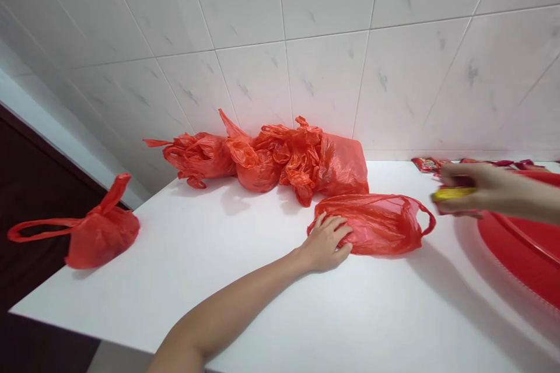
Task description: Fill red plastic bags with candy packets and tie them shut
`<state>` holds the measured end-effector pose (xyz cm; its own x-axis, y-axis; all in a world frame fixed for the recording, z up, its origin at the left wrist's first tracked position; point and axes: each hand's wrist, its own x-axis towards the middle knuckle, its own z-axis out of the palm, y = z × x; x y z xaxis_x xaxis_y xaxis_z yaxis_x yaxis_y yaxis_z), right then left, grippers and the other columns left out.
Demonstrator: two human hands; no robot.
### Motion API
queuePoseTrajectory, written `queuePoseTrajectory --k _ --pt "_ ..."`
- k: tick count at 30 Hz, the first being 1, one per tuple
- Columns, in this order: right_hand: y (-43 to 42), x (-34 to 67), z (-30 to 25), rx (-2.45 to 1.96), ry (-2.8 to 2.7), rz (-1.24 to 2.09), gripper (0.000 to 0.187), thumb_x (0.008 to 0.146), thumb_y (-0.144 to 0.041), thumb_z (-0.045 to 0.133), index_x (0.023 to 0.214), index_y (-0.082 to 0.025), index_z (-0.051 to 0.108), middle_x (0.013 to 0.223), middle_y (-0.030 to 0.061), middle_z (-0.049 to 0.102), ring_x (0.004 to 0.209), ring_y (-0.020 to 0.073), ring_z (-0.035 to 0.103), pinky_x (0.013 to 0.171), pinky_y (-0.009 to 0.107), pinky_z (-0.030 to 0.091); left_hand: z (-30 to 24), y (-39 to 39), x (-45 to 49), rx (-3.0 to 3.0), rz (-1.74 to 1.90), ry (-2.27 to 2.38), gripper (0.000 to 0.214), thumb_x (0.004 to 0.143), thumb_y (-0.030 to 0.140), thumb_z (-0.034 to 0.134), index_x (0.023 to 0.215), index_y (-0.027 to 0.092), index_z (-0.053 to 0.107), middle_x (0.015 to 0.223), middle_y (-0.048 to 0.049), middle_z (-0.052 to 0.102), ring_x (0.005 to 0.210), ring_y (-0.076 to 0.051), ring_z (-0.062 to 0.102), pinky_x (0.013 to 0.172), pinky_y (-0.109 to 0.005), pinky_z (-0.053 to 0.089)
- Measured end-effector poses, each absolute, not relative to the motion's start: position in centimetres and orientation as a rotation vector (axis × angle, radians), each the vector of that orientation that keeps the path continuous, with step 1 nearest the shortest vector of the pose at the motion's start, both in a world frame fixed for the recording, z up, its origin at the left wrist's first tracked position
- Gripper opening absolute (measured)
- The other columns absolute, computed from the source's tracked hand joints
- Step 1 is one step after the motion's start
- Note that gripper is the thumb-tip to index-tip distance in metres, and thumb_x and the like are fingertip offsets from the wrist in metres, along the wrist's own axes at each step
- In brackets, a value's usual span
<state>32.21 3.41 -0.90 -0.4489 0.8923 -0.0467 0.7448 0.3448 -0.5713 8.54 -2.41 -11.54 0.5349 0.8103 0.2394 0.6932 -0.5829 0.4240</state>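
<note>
A red plastic bag (380, 224) lies on its side on the white table, its handle end pointing right. My left hand (326, 242) rests on the bag's left end with fingers spread and slightly bent over the film. To the right, my right hand (468, 186) is in the air near the bag's handle, closed around a small yellow-and-red packet (452, 193). Motion blurs this hand, so the packet's print is unreadable. What lies inside the bag under my left hand is hard to make out.
Several filled red bags (258, 157) stand along the tiled wall (324, 81). Another tied red bag (102, 236) sits by the left edge of the white table (245, 309). A large red basin (520, 250) is at the right. Small red packets (426, 164) lie behind it.
</note>
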Motion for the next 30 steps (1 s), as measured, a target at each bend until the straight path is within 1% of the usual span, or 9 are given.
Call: queuePoseTrajectory --k 5,11,17,21,22,24,26,28,30 --pt "3.3 30.8 -0.4 -1.466 -2.339 0.814 0.035 0.072 -0.055 0.074 0.084 -0.022 0.068 0.084 0.0058 0.071 0.080 0.0240 0.066 0.065 0.034 0.059 -11.5 -2.3 8.5 2.520 0.605 1.247 0.032 0.094 0.030 0.054 0.123 0.022 0.065 0.138 -0.0099 0.062 0.134 -0.026 0.052 0.124 -0.054 0.025" --pt "4.2 29.2 -0.4 -1.431 -2.386 0.924 0.030 0.075 -0.050 0.064 0.070 -0.021 0.058 0.081 0.0053 0.071 0.075 0.0217 0.065 0.061 0.031 0.054 -11.2 -2.4 8.5 2.512 0.649 1.260 0.029 0.092 0.028 0.054 0.118 0.023 0.067 0.130 -0.0079 0.066 0.125 -0.025 0.058 0.122 -0.051 0.027" --pt "4.2 30.4 -1.0 -1.379 -2.370 0.856 0.027 0.077 -0.049 0.060 0.074 -0.022 0.060 0.085 0.0058 0.074 0.080 0.0243 0.069 0.071 0.033 0.052 -11.7 -2.2 8.7 2.444 0.757 1.364 0.024 0.086 0.027 0.058 0.108 0.022 0.068 0.119 -0.0074 0.068 0.115 -0.025 0.062 0.121 -0.050 0.029" --pt "3.1 31.5 -1.8 -1.461 -2.346 0.808 0.021 0.076 -0.043 0.059 0.075 -0.022 0.060 0.092 0.0075 0.074 0.086 0.0259 0.070 0.075 0.034 0.054 -11.8 -2.2 8.7 2.420 0.818 1.447 0.021 0.082 0.027 0.060 0.101 0.021 0.066 0.107 -0.0079 0.066 0.104 -0.026 0.063 0.116 -0.051 0.037" --pt "2.7 31.6 -2.1 -1.474 -2.353 0.768 0.019 0.076 -0.042 0.060 0.075 -0.022 0.060 0.092 0.0075 0.074 0.087 0.0266 0.070 0.075 0.035 0.054 -11.8 -2.2 8.7 2.411 0.837 1.461 0.024 0.081 0.026 0.061 0.103 0.021 0.065 0.110 -0.0087 0.065 0.106 -0.027 0.062 0.114 -0.051 0.039" --pt "1.9 31.6 -2.7 -1.484 -2.389 0.693 0.018 0.075 -0.041 0.060 0.075 -0.023 0.060 0.088 0.0076 0.074 0.083 0.0275 0.069 0.071 0.036 0.054 -11.7 -2.2 8.7 2.382 0.879 1.492 0.035 0.079 0.025 0.062 0.113 0.021 0.063 0.127 -0.0120 0.060 0.118 -0.030 0.058 0.112 -0.051 0.042" --pt "1.1 31.8 -2.9 -1.465 -2.404 0.641 0.022 0.077 -0.045 0.060 0.077 -0.023 0.062 0.086 0.0082 0.074 0.078 0.0279 0.069 0.069 0.038 0.054 -11.6 -2.3 8.6 2.365 0.890 1.503 0.048 0.078 0.024 0.063 0.126 0.020 0.058 0.148 -0.0148 0.048 0.133 -0.032 0.050 0.115 -0.053 0.040" --pt "0.5 32.8 -2.3 -1.412 -2.332 0.601 0.032 0.081 -0.055 0.057 0.081 -0.024 0.065 0.091 0.0101 0.074 0.081 0.0283 0.070 0.070 0.040 0.055 -11.6 -2.4 8.6 2.375 0.843 1.475 0.053 0.080 0.023 0.061 0.133 0.021 0.055 0.156 -0.0151 0.041 0.140 -0.033 0.044 0.119 -0.056 0.033" --pt "-0.1 34.9 -0.9 -1.381 -2.178 0.530 0.049 0.082 -0.071 0.052 0.085 -0.025 0.068 0.098 0.0124 0.075 0.083 0.0274 0.071 0.071 0.040 0.055 -11.6 -2.4 8.7 2.382 0.785 1.444 0.052 0.083 0.023 0.059 0.134 0.021 0.055 0.153 -0.0140 0.047 0.141 -0.031 0.046 0.122 -0.058 0.027"
